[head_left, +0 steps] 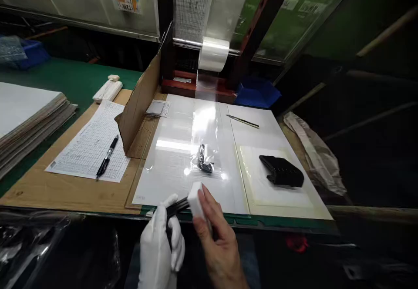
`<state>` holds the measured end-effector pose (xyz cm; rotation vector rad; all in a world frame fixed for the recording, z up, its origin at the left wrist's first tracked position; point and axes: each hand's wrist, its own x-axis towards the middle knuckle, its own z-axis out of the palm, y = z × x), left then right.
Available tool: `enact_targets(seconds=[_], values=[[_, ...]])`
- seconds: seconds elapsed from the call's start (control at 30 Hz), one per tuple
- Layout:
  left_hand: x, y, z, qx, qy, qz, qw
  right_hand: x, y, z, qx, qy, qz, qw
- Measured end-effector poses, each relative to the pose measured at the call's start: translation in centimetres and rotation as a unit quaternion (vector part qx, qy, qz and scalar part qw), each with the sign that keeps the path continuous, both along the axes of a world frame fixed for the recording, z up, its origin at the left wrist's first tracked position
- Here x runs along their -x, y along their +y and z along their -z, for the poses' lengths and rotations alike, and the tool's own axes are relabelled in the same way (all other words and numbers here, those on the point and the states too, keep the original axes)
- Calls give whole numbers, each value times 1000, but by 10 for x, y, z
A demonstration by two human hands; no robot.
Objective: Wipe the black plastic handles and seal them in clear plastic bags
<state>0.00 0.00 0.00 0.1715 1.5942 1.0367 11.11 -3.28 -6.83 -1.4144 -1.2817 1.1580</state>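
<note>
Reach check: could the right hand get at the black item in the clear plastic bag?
Probably yes: nothing lies between the right hand and the black item in the clear plastic bag, though that hand holds a white block.

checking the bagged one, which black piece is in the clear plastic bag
The small black part inside the clear plastic bag; the larger black block lies unbagged on a cream pad, another black piece sits in the white-gloved left hand.

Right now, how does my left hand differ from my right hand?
Your left hand wears a white glove, while your right hand is bare. The left grips a black item; the right holds a white block against it. Both hands meet at that black item.
</note>
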Motion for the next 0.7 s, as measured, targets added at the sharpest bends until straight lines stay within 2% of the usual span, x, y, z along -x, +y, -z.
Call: enact_targets(seconds=[0.13, 0.23, 0.3, 0.43, 0.5, 0.63, 0.7], values=[[6, -4, 8, 35, -75, 91, 992, -15, 19, -1, -39, -19, -41, 998], [11, -9, 22, 68, -129, 170, 975, -28, 30, 0, -138, -116, -95, 979], [13, -11, 31, 62, -142, 176, 972, -33, 34, 1, -191, -175, -133, 957], [14, -14, 40, 36, -149, 182, 971, -34, 34, 4, -208, -237, -120, 941], [13, -14, 36, 37, -154, 183, 970, -33, 33, 5, -226, -242, -148, 932], [11, -10, 26, 67, -186, 179, 964, -35, 34, 4, -173, -239, -125, 947], [11, -8, 24, 59, -189, 184, 963, -36, 34, 3, -180, -233, -147, 944]])
